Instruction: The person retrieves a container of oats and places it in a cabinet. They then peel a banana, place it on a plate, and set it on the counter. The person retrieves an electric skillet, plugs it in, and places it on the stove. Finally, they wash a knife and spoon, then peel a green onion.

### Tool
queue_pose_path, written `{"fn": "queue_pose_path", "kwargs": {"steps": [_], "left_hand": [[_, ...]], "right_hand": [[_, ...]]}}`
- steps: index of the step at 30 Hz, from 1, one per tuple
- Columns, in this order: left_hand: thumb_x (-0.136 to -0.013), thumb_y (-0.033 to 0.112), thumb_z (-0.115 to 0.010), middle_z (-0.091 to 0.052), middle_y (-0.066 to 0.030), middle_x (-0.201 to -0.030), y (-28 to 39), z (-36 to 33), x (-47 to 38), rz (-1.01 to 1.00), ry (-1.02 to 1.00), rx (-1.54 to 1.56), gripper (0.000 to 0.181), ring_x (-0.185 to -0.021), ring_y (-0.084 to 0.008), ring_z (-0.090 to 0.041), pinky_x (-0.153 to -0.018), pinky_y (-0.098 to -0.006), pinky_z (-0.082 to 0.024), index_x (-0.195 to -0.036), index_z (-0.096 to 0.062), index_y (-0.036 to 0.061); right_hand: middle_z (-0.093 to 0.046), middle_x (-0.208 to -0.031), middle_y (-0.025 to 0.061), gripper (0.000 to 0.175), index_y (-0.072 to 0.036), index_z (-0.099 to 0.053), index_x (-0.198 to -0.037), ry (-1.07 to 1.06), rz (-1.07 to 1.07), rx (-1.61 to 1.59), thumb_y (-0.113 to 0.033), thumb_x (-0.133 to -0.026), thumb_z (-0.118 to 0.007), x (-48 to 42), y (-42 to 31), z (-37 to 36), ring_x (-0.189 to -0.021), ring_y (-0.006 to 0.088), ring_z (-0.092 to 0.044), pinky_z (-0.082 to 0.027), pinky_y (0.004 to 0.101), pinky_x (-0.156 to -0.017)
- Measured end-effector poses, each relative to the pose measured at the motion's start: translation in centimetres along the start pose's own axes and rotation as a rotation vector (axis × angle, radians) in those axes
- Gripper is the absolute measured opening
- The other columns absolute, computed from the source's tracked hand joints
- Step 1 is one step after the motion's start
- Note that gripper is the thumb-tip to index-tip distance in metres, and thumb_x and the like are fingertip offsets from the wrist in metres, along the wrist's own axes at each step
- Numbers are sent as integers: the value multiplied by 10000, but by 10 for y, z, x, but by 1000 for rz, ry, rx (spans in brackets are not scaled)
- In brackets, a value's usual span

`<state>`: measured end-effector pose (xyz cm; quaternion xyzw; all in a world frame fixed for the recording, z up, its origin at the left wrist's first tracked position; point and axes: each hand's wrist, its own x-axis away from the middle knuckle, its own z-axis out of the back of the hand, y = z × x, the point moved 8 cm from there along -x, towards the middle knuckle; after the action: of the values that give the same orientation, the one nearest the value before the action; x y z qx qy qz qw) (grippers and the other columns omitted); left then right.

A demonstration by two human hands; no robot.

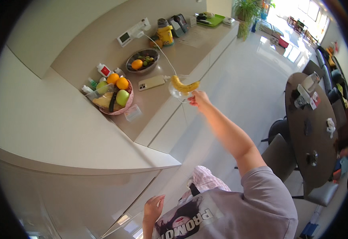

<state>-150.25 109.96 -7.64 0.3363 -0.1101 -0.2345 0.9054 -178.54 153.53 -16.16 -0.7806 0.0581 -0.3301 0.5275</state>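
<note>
My right hand (pixel 200 101) reaches out over the front edge of the counter, its fingers closed at the rim of a clear dish (pixel 173 90). A ripe yellow banana (pixel 183 86) with brown specks lies across the dish, its right end just above my thumb. The dish's outline is faint, and part of it overlaps the counter edge in the view. Low in the picture, my left hand (pixel 154 206) is held near my body with nothing in it, fingers slightly bent and the thumb apart. Left of the dish, a phone (pixel 151 83) lies on the counter (pixel 153 103).
A pink basket (pixel 131 100) holds oranges, green apples and a black-handled knife (pixel 113 101). Behind the phone stands a bowl (pixel 142 70) of fruit. A white cable (pixel 165 55) runs from the wall outlet (pixel 138 30). Chairs (pixel 278 158) and an oval table (pixel 314 155) stand right.
</note>
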Motion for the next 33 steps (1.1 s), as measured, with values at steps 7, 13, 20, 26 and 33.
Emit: {"fn": "queue_pose_path", "kwargs": {"steps": [7,13,20,26,33], "left_hand": [[-819,89,-621,-676,-91,-893,-1,-31,-21,133,36,103,148,-810,-272,-650,-702,-334,-519,-958,-673,94],[-837,111,-630,-690,-75,-912,6,-55,-23,356,213,116,177,-828,-220,-672,-718,-303,-525,-1009,-669,90],[-830,115,-609,-678,-106,-919,38,-90,38,813,357,107,190,-818,-287,-650,-715,-350,-522,-1007,-677,128],[-857,149,-539,-672,-127,-948,51,-106,79,986,408,161,251,-841,-315,-639,-748,-402,-511,-1081,-648,119],[-867,340,-559,-622,-174,-1116,-4,-261,191,1132,485,397,387,-993,-331,-597,-871,-416,-470,-1144,-619,76]], "right_hand": [[-617,-690,103,253,5,-601,-872,56,90,-92,-193,-915,-449,-166,-56,2,-538,181,-580,-513,332,-480],[-618,-747,96,174,-25,-584,-948,2,9,-293,-172,-904,-502,-308,-85,-28,-578,182,-586,-485,330,-483],[-598,-846,71,213,-83,-524,-1099,-154,-46,-225,-212,-959,-429,-372,-79,-95,-654,202,-597,-480,324,-512],[-583,-802,61,184,-73,-536,-1010,-341,179,-59,-226,-942,-460,-297,-66,-153,-643,205,-579,-469,328,-517],[-570,-738,59,183,-57,-541,-926,-1284,31,795,-230,-923,-482,127,217,-133,-609,200,-572,-470,327,-513]]}}
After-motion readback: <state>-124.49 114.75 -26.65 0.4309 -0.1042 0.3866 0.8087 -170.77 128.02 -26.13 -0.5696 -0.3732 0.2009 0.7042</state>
